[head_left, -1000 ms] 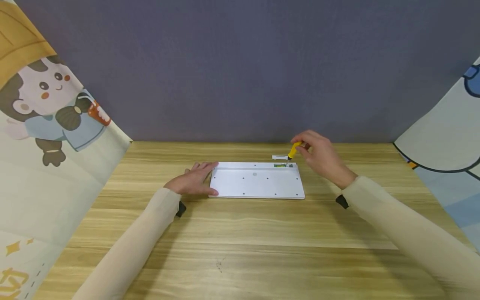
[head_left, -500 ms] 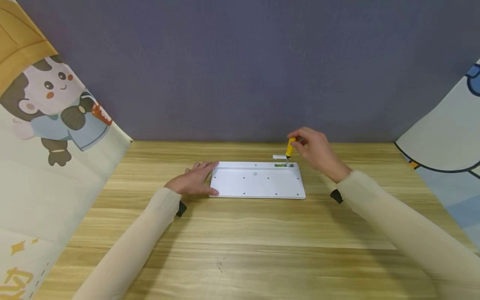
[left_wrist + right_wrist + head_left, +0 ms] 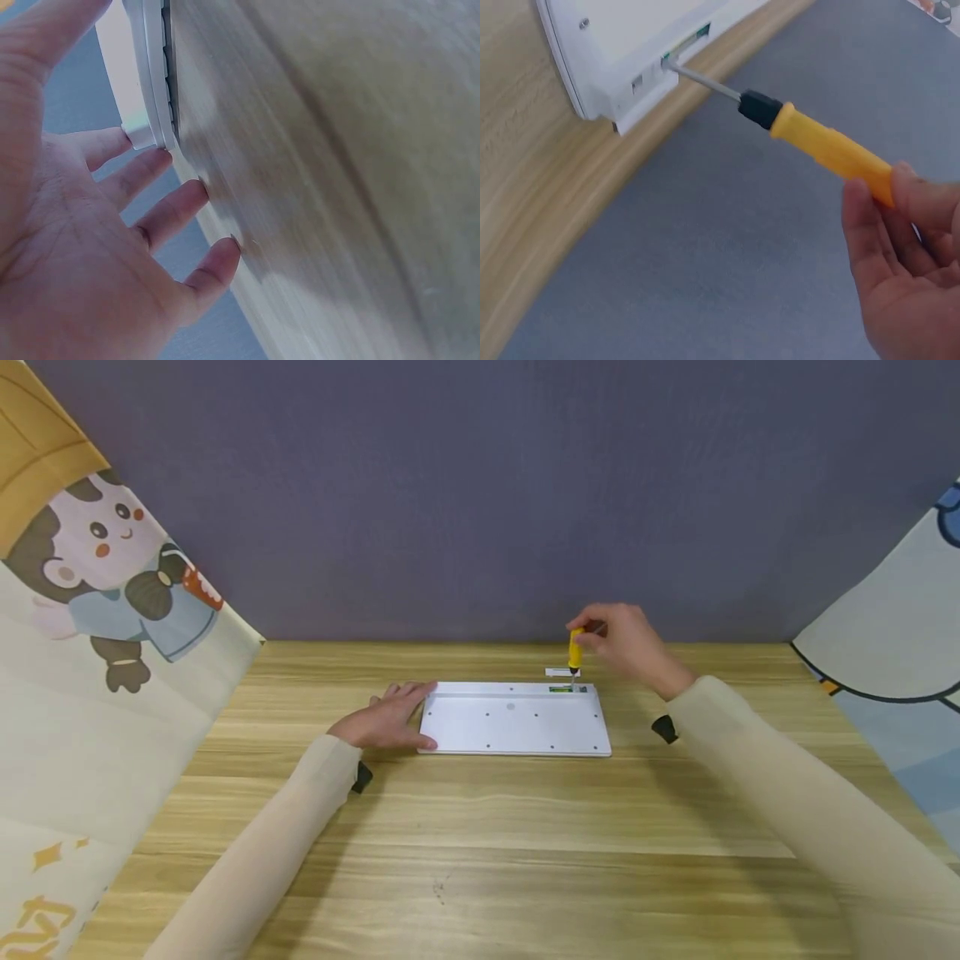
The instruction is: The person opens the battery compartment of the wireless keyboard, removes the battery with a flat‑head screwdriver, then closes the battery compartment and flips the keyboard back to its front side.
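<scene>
A white keyboard [image 3: 517, 722] lies face down on the wooden table, its screw-dotted back up. Along its far edge, near the right end, an uncovered battery slot [image 3: 570, 689] shows a green battery. My right hand [image 3: 626, 643] pinches the yellow handle of a screwdriver [image 3: 832, 146] at its end. In the right wrist view the metal shaft's tip meets the slot. My left hand [image 3: 386, 722] spans the keyboard's left end, thumb at the near corner and index finger at the far one. Two fingertips touch the keyboard's edge in the left wrist view, and others rest on the table.
A small white cover [image 3: 561, 672] lies just behind the keyboard. The wooden table [image 3: 450, 843] ends at a grey-blue partition [image 3: 480, 510]. Printed cartoon curtains [image 3: 142, 577] hang at the sides.
My right hand has shifted left and slightly away, bringing the screwdriver from a rightward lean to nearly upright over the slot. The left hand and keyboard stay put.
</scene>
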Demonstrator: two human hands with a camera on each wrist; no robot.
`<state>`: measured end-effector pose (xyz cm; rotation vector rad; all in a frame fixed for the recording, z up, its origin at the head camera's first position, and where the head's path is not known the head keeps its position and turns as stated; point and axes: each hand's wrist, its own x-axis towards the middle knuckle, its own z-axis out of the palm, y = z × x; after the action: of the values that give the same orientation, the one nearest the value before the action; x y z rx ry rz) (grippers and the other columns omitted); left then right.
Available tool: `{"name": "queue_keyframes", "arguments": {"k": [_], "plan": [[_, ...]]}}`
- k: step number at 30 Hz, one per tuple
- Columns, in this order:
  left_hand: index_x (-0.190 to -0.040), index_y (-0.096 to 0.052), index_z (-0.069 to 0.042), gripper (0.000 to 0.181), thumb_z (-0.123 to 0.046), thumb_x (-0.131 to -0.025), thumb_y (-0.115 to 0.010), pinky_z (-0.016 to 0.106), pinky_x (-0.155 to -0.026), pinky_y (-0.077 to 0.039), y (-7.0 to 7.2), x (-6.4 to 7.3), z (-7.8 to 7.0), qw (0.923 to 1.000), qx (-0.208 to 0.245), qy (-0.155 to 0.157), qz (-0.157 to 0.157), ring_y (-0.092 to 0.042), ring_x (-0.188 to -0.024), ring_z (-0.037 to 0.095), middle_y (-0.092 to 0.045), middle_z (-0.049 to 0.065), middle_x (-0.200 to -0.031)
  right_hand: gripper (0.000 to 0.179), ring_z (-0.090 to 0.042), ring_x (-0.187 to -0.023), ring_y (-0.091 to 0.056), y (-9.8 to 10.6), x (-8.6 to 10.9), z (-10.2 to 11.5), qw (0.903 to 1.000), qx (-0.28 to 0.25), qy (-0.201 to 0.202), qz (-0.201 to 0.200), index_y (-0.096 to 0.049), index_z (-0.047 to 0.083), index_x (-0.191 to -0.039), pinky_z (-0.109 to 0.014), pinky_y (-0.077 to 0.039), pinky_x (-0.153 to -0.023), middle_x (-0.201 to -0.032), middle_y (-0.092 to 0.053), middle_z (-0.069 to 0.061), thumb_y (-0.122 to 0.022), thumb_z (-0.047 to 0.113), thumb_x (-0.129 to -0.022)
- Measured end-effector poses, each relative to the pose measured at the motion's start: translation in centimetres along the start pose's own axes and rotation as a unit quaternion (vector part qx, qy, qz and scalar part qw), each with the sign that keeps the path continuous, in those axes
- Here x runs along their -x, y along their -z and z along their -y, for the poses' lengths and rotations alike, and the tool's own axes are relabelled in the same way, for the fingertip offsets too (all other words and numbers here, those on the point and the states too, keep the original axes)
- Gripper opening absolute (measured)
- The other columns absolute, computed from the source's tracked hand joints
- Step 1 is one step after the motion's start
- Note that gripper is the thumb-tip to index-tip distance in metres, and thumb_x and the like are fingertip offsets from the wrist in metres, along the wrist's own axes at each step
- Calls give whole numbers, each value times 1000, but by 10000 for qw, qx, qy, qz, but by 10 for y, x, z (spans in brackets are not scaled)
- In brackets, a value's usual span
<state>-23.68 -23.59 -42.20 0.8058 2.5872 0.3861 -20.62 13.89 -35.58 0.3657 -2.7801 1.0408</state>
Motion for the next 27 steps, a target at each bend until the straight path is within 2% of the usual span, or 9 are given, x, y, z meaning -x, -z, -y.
{"name": "queue_keyframes", "arguments": {"k": [5, 8, 12, 18, 27], "plan": [[-153, -12, -18, 105, -54, -76, -72, 71, -99, -7, -1, 9, 1, 9999, -49, -100, 70, -5, -138, 45, -16, 15, -154, 12, -24, -89, -61, 6, 14, 3, 9990, 122, -404, 142, -67, 9, -103, -40, -50, -77, -97, -65, -6, -63, 8, -91], [-153, -11, -17, 105, -54, -76, -72, 71, -99, -6, -2, 15, 2, 9998, -93, -138, 129, -4, -138, 45, -14, 15, -155, 12, -25, -93, -61, 8, 24, -1, 9982, 152, -573, 51, -66, 8, -102, -42, -49, -80, -97, -65, -7, -64, 9, -91], [-153, -11, -18, 104, -53, -77, -72, 71, -100, -6, -4, 23, 4, 9995, -112, -194, 200, -3, -138, 45, -13, 15, -155, 13, -27, -91, -61, 8, 42, -10, 9974, 111, -686, -164, -66, 5, -103, -43, -49, -76, -97, -66, -10, -65, 8, -90], [-153, -13, -16, 105, -53, -76, -73, 72, -99, -7, -4, 20, 6, 9996, -141, -219, 126, -4, -137, 48, -15, 16, -154, 13, -25, -88, -63, 11, 46, -34, 9959, 92, -846, -294, -67, 7, -102, -41, -48, -73, -96, -67, -10, -66, 10, -89], [-153, -13, -16, 104, -54, -76, -72, 72, -98, -8, -7, 15, 9, 9996, -160, -235, 86, -5, -137, 48, -16, 16, -154, 14, -22, -84, -65, 11, 42, -40, 9971, 74, -656, -382, -70, 9, -100, -38, -50, -70, -93, -69, -7, -70, 15, -87]]}}
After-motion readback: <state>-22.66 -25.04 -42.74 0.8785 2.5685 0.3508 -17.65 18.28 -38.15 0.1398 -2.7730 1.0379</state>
